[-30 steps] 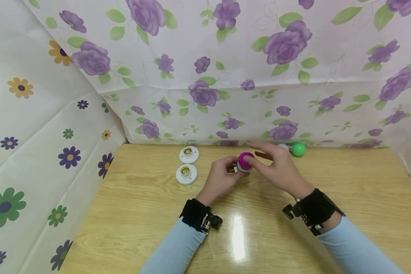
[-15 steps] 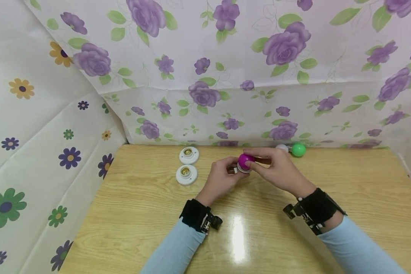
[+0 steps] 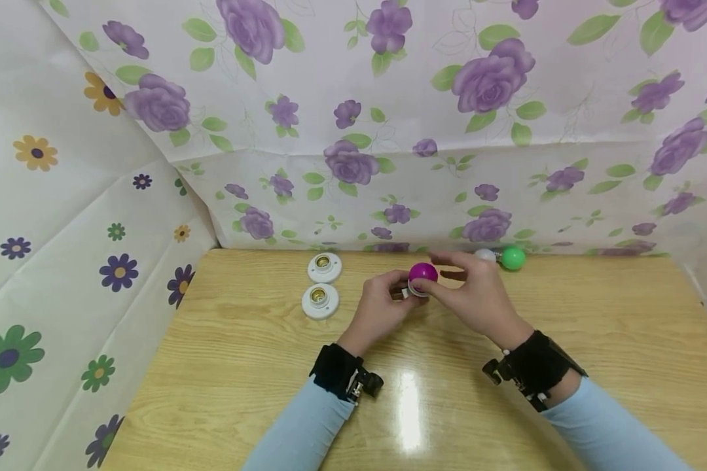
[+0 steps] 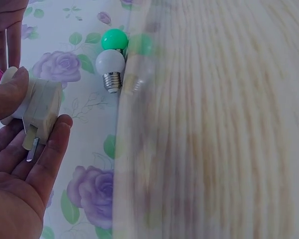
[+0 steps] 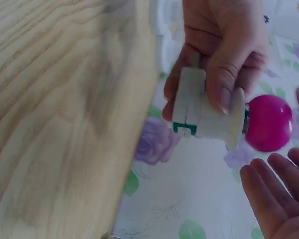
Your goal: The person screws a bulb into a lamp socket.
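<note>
My left hand (image 3: pixel 380 304) grips a white plug-in lamp socket (image 5: pixel 192 112), thumb on one side and fingers on the other. Two metal prongs (image 4: pixel 33 147) stick out of its plug end in the left wrist view. A magenta light bulb (image 3: pixel 423 272) sits in the socket's mouth, with a little of its metal base showing at the rim in the right wrist view. Around the bulb's far side, my right hand (image 3: pixel 477 294) has its fingers spread and relaxed. A gap shows between those fingers (image 5: pixel 281 172) and the bulb in the right wrist view.
Two round white lamp holders (image 3: pixel 325 267) (image 3: pixel 321 301) with brass-coloured insides lie left of the hands on the wooden table (image 3: pixel 241 366). Behind the right hand, a green bulb (image 3: pixel 513 258) and a white bulb (image 4: pixel 109 62) lie against the flowered backdrop (image 3: pixel 389 190).
My right fingers closed around the magenta bulb half a second ago and have since spread off it. The left hand and the socket have stayed in place.
</note>
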Action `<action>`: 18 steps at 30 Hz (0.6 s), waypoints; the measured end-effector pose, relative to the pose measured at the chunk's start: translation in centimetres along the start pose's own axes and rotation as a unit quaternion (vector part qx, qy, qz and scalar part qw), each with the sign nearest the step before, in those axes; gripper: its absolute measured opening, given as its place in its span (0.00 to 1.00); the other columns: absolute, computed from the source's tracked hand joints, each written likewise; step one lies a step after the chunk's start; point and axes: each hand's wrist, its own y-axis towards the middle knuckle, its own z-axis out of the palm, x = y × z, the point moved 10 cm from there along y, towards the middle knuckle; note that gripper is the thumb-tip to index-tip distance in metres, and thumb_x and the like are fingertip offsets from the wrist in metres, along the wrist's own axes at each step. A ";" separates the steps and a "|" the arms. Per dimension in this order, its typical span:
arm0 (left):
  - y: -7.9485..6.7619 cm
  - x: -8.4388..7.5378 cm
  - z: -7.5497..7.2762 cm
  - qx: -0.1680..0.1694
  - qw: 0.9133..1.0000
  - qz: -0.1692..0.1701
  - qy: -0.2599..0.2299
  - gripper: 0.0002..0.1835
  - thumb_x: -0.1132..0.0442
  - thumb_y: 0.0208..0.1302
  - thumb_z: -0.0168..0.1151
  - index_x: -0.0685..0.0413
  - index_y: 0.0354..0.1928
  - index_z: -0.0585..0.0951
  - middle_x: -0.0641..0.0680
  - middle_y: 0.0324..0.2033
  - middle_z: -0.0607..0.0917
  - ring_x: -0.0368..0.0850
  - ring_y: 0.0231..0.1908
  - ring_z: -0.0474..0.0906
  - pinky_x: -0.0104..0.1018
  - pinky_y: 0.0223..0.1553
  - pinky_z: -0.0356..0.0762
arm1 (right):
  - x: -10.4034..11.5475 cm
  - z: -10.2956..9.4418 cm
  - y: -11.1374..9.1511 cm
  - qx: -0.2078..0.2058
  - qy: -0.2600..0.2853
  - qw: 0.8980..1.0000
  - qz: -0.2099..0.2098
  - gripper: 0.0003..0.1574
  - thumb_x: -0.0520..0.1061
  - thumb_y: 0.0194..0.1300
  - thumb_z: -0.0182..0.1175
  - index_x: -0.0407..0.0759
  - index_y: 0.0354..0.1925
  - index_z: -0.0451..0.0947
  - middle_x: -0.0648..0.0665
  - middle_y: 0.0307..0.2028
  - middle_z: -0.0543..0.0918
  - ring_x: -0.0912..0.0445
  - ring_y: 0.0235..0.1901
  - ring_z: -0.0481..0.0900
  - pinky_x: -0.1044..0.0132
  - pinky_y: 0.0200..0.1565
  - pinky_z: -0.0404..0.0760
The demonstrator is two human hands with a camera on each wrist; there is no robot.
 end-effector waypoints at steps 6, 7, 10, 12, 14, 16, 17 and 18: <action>0.2 0.0 0.0 0.010 1.000 0.003 -0.005 0.18 0.57 0.53 0.69 0.50 0.47 0.80 0.43 0.38 0.82 0.34 0.39 0.78 0.30 0.39 0.76 | -0.4 0.4 0.2 0.076 0.034 0.996 0.018 0.27 0.50 0.61 0.63 0.53 0.59 0.72 0.54 0.55 0.74 0.57 0.55 0.71 0.60 0.51 0.72; 0.2 0.0 0.0 0.013 1.000 0.004 -0.005 0.18 0.57 0.53 0.69 0.50 0.47 0.80 0.42 0.38 0.82 0.34 0.39 0.78 0.30 0.39 0.76 | -0.4 0.7 0.2 0.094 0.040 0.995 0.018 0.27 0.49 0.61 0.62 0.53 0.59 0.72 0.55 0.56 0.74 0.57 0.55 0.71 0.60 0.52 0.71; 0.2 -0.1 0.1 0.019 1.000 0.005 -0.008 0.17 0.57 0.54 0.69 0.50 0.47 0.80 0.42 0.38 0.82 0.34 0.39 0.78 0.31 0.39 0.76 | -0.4 1.5 0.1 0.129 0.050 0.990 0.016 0.26 0.47 0.62 0.61 0.52 0.59 0.72 0.53 0.56 0.74 0.58 0.54 0.71 0.60 0.52 0.71; 0.2 0.0 0.2 0.022 1.000 0.002 -0.012 0.17 0.58 0.54 0.69 0.50 0.47 0.79 0.41 0.38 0.82 0.34 0.39 0.78 0.31 0.40 0.76 | -0.4 1.7 0.0 0.133 0.055 0.989 0.015 0.25 0.46 0.62 0.61 0.50 0.58 0.73 0.51 0.56 0.75 0.58 0.53 0.72 0.61 0.51 0.71; 0.1 0.0 0.2 0.022 1.000 -0.001 -0.015 0.17 0.59 0.54 0.69 0.50 0.47 0.80 0.41 0.38 0.82 0.34 0.39 0.78 0.31 0.40 0.76 | -0.5 1.8 0.0 0.127 0.057 0.990 0.017 0.23 0.46 0.61 0.62 0.49 0.56 0.75 0.50 0.54 0.76 0.59 0.53 0.72 0.60 0.50 0.73; 0.1 0.1 0.2 0.020 1.000 -0.003 -0.014 0.17 0.59 0.54 0.68 0.50 0.47 0.80 0.41 0.39 0.82 0.34 0.40 0.78 0.31 0.40 0.75 | -0.6 1.7 0.0 0.117 0.059 0.991 0.024 0.22 0.47 0.60 0.63 0.49 0.54 0.76 0.49 0.53 0.77 0.59 0.52 0.73 0.60 0.48 0.74; 0.1 0.1 0.2 0.019 1.000 -0.003 -0.013 0.17 0.59 0.54 0.68 0.49 0.47 0.80 0.41 0.39 0.82 0.34 0.40 0.78 0.31 0.40 0.75 | -0.7 1.7 0.0 0.112 0.060 0.992 0.028 0.22 0.47 0.60 0.63 0.50 0.53 0.77 0.50 0.52 0.77 0.59 0.51 0.74 0.61 0.46 0.75; 0.1 0.1 0.2 0.017 1.000 -0.002 -0.010 0.16 0.59 0.54 0.68 0.49 0.46 0.80 0.41 0.39 0.82 0.34 0.40 0.78 0.31 0.40 0.75 | -0.7 1.7 0.0 0.106 0.060 0.992 0.031 0.22 0.48 0.59 0.64 0.50 0.53 0.77 0.50 0.52 0.77 0.60 0.50 0.74 0.61 0.45 0.76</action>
